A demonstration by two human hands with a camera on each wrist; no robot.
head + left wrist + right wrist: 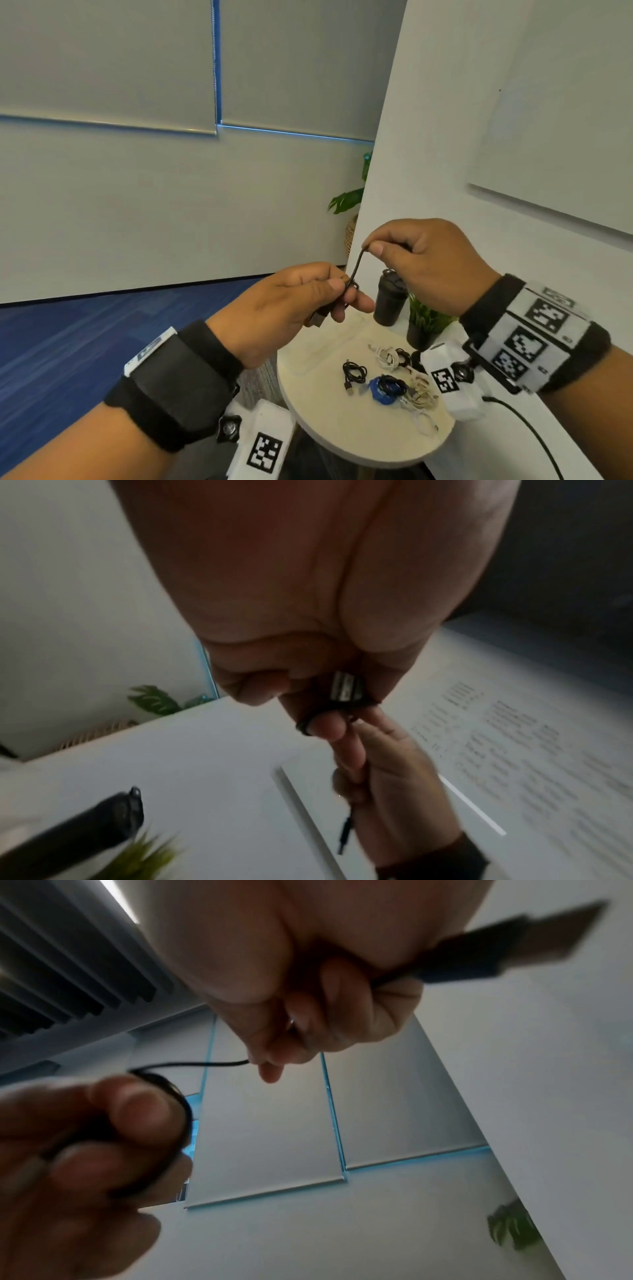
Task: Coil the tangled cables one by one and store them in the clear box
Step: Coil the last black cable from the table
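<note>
Head camera, above a round desk (318, 421): I hold a black cable (354, 267) in the air between both hands, part-wound. My left hand (291, 308) pinches the small coil between thumb and fingers, a plug poking out below the palm. My right hand (421, 263), slightly higher, pinches the free run, its grip narrow on the cord; the right wrist view shows the other plug trailing out past the palm.

Below, loose cables (390, 380) lie on the desk: black, white, one blue bundle, several overlapping. A dark tumbler (390, 301) and a small potted plant (423, 325) stand at the far edge. No clear box is sharp enough to pick out for certain.

The risk, as I judge it: the loops are small and sit only on thumb pressure, so a stiff cord could spring open if the left pinch eases. Pulling the free run too taut could drag turns off the coil. The trailing plug could also swing and snag the pile once I lower my hands.
</note>
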